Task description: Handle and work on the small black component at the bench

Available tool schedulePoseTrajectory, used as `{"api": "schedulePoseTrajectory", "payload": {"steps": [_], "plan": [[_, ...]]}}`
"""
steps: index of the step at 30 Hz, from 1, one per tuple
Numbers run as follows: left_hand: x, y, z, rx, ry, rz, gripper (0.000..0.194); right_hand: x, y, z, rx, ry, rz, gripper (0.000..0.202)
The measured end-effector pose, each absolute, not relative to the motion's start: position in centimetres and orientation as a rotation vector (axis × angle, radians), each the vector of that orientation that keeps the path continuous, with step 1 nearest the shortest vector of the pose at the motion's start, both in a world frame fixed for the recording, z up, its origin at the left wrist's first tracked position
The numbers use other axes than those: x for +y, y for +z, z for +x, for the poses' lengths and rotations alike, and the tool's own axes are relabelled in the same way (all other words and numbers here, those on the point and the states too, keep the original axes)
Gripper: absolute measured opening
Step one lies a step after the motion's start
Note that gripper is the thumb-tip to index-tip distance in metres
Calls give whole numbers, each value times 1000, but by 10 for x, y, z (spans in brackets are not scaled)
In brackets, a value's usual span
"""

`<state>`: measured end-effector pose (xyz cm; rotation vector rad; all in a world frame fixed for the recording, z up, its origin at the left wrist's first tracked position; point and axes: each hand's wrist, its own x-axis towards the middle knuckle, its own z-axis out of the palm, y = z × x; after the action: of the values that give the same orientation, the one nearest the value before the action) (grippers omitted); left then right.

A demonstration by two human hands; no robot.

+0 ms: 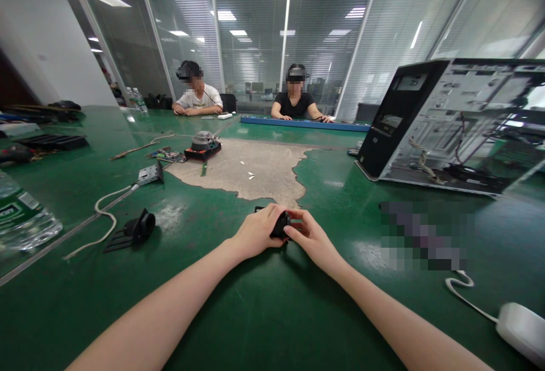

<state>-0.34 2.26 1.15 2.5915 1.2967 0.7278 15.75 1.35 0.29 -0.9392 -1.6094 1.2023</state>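
Observation:
A small black plastic part [280, 225] is held between my two hands over the green table. My left hand [259, 229] wraps round it from the left, fingers over its top, and covers much of it. On its right side, my right hand [309, 233] grips the edge with thumb and fingertips. A thin black frame piece sticks out beyond the left fingers; its link to the part is hidden. To the left lies another black plastic part [140, 228] with slats and a rounded end.
An open computer case [426, 126] stands at right. A fan cooler [204, 142], a circuit board [168, 155] and a metal bracket [150, 173] lie left of centre. A water bottle [25, 215] is at far left, a white adapter [522, 328] at lower right. Two people sit across.

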Motion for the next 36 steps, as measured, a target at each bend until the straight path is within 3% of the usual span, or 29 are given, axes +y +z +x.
{"api": "schedulePoseTrajectory", "payload": {"steps": [10,18,28,36], "plan": [[22,12,-4,1307,727,2608,58,13,1,161,-1599,1216,-867,17],[24,11,-4,1297,721,2618,60,12,5,158,-1610,1214,-968,28],[24,11,-4,1304,719,2628,59,12,3,160,-1594,1239,-875,19],[23,12,-4,1313,716,2619,59,15,3,159,-1617,1224,-939,29]]}}
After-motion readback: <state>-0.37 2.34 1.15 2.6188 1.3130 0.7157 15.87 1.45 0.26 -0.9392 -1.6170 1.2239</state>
